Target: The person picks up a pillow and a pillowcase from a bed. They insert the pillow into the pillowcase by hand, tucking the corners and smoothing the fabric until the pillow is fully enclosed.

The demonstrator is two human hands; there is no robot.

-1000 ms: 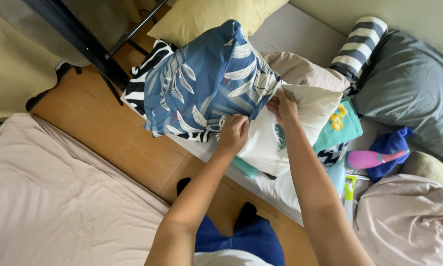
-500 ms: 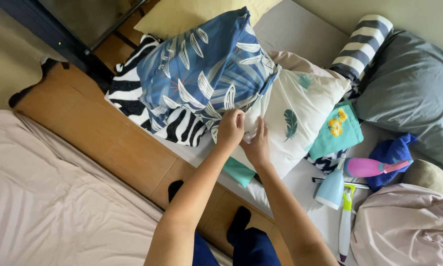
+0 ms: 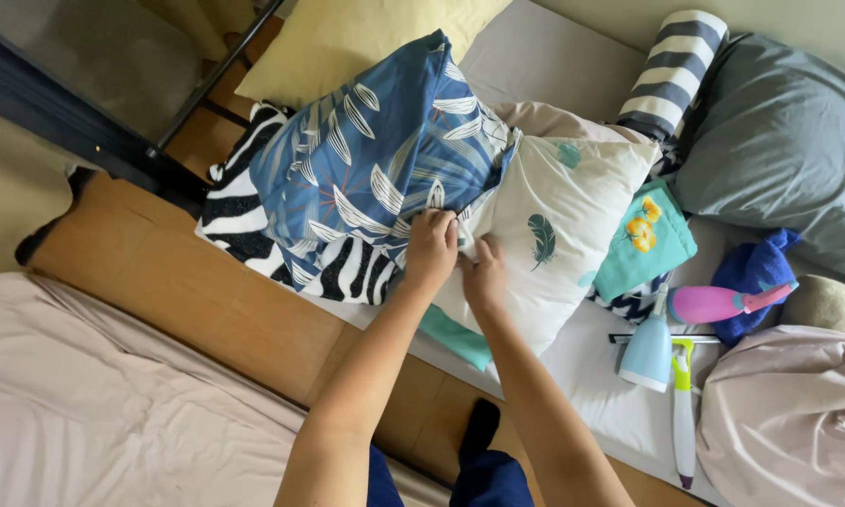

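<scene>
A blue pillowcase with white leaf print (image 3: pixel 375 160) covers part of a white pillow with teal feather marks (image 3: pixel 554 235) on the bed. My left hand (image 3: pixel 430 249) pinches the blue case's lower edge where it meets the pillow. My right hand (image 3: pixel 483 272) sits just beside it, fingers closed on the same edge and pressing the white pillow. Under the blue case lies a black-and-white zebra-striped pillow (image 3: pixel 253 230).
A yellow pillow (image 3: pixel 366 38), a striped bolster (image 3: pixel 671 70) and a grey pillow (image 3: pixel 789 141) lie at the bed's far side. A teal cloth (image 3: pixel 643 239), pale blue spray bottle (image 3: pixel 650 343), pink item (image 3: pixel 718 302) and a beige bundle (image 3: pixel 789 413) sit right. Wooden floor (image 3: pixel 187 291) and a beige mattress (image 3: pixel 93 404) are left.
The blue case and pillow have dropped lower onto the bed, and more of the white pillow shows. Both hands came together at the case's edge.
</scene>
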